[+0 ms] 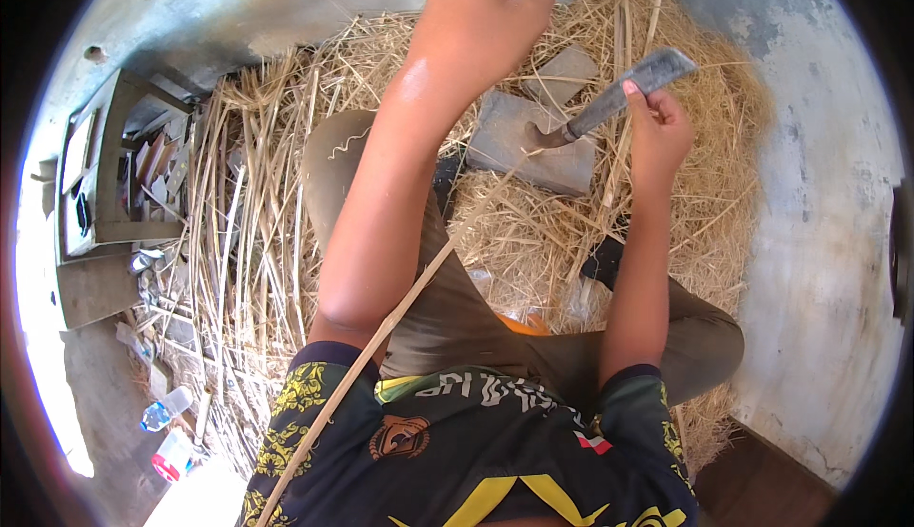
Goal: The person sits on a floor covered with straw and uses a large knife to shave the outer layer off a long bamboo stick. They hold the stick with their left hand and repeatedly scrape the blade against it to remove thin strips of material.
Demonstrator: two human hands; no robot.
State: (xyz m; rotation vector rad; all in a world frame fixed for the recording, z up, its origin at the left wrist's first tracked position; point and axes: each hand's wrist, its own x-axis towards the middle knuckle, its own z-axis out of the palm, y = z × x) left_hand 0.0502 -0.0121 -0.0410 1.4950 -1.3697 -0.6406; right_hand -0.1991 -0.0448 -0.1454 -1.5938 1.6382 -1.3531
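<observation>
My left hand (pixel 486 18) is raised at the top, fingers curled and thumb pointing out; whatever they hold, if anything, is hidden. On the right, my right hand (pixel 659 137) grips a knife (pixel 609 99) with a broad grey end and a narrow, hooked brown end. That hooked end hangs over a flat grey-brown block (pixel 500 132) lying on the shavings. A long, thin bamboo strip (pixel 440 258) slants from beside my left sleeve, past my left elbow, up to near the knife's hooked end.
Shavings (pixel 724 99) cover the floor around my crossed legs, with long split strips (pixel 252 222) on the left. A wooden cabinet (pixel 109 170) and a plastic bottle (pixel 167 408) are at the far left. A worn wall (pixel 819 241) stands close on the right.
</observation>
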